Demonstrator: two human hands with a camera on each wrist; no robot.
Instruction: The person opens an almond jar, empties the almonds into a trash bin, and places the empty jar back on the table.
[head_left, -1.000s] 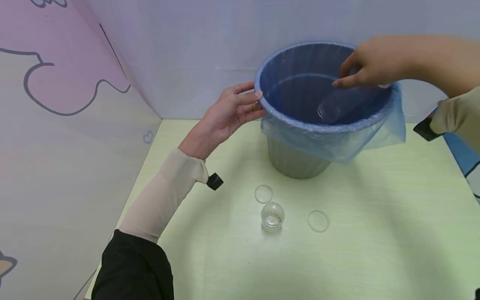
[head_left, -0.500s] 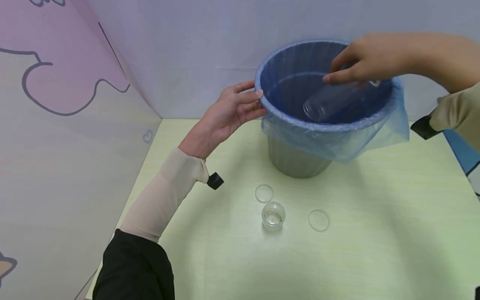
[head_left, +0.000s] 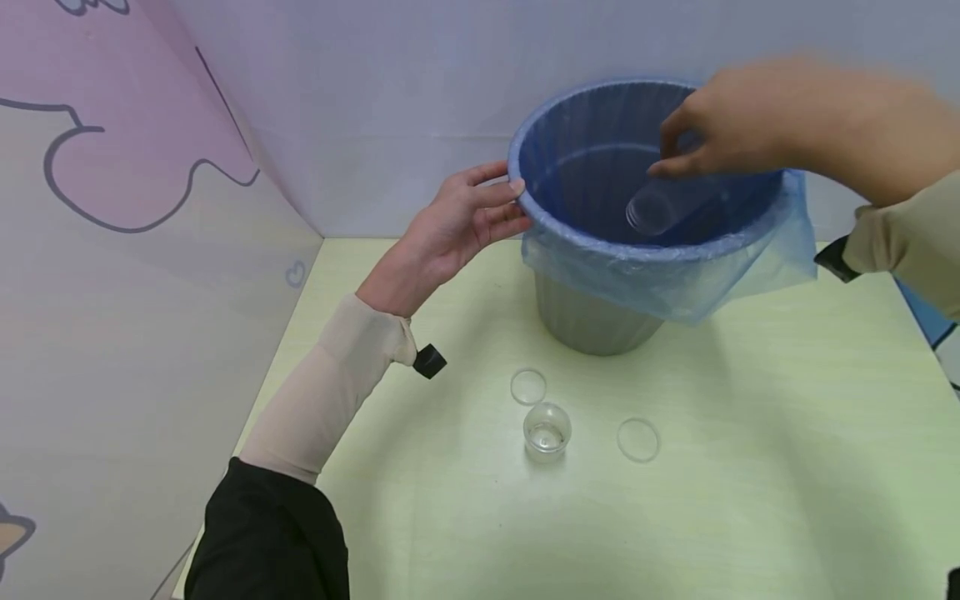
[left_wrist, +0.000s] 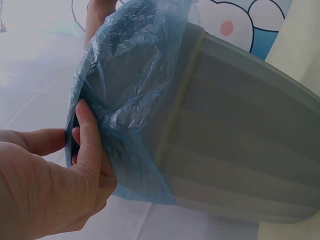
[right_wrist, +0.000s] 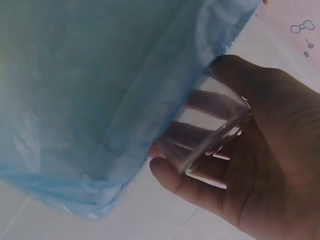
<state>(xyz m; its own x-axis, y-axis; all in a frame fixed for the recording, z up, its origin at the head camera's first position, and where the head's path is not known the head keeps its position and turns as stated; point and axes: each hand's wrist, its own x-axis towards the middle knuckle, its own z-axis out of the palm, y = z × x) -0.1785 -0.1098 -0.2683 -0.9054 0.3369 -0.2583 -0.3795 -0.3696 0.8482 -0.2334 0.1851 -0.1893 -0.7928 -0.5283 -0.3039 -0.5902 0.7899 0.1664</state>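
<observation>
A grey trash bin point(head_left: 600, 321) with a blue plastic liner point(head_left: 637, 279) folded over its rim stands at the back of the table. My left hand point(head_left: 468, 212) holds the bin's rim on the left, thumb at the top edge and fingers on the outer side. Over the bin's right side, my right hand point(head_left: 757, 125) grips a clear plastic cup point(head_left: 660, 208), tilted with its mouth down inside the bin. In the right wrist view, fingers and thumb wrap around the cup's base point(right_wrist: 215, 120). My right hand covers part of the cup in the head view.
A small clear cup point(head_left: 547, 429) stands upright on the pale table point(head_left: 450, 517). Beside it lie two thin clear round lids, a left lid point(head_left: 528, 387) and a right lid point(head_left: 638, 440). A wall point(head_left: 375, 108) rises behind the bin.
The tilted cup in my right hand swung left and then back somewhat right inside the bin. My left hand stays at the rim, and the things on the table have not moved.
</observation>
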